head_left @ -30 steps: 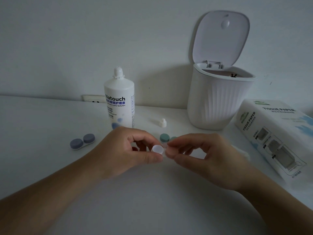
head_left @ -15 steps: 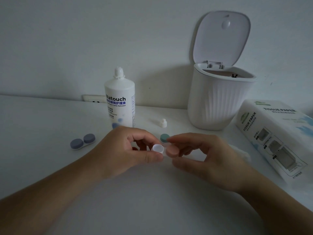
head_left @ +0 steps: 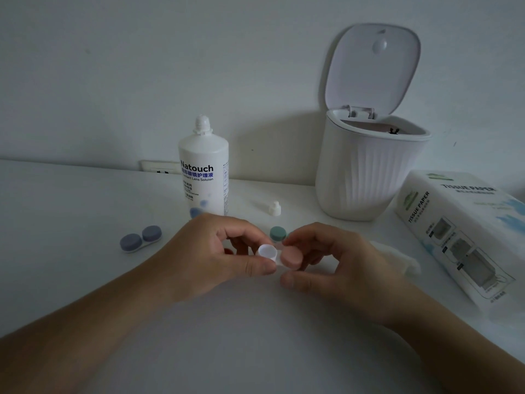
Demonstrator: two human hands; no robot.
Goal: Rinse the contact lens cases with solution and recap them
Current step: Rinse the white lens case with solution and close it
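Observation:
My left hand [head_left: 216, 251] pinches a white contact lens case [head_left: 268, 250] just above the table, its left well open and facing up. My right hand [head_left: 329, 260] holds the pink cap [head_left: 291, 258] on the case's right well, index finger over it and thumb just below. A small red piece [head_left: 228, 251] shows under my left fingers. A green-capped case [head_left: 277, 233] lies just behind my hands, and a blue-capped case [head_left: 140, 238] lies to the left. The solution bottle [head_left: 203, 172] stands uncapped behind my left hand, its white cap [head_left: 274, 209] lying to its right.
A white ribbed bin [head_left: 366, 172] with its lid up stands at the back right. A tissue paper pack [head_left: 460, 223] lies along the right edge, with a crumpled tissue [head_left: 397, 257] beside my right hand. A wall socket [head_left: 159, 167] sits behind the bottle.
My right fingers have shifted on the pink cap, so more of it shows, and the thumb has dropped lower. My left hand and the case stay in place.

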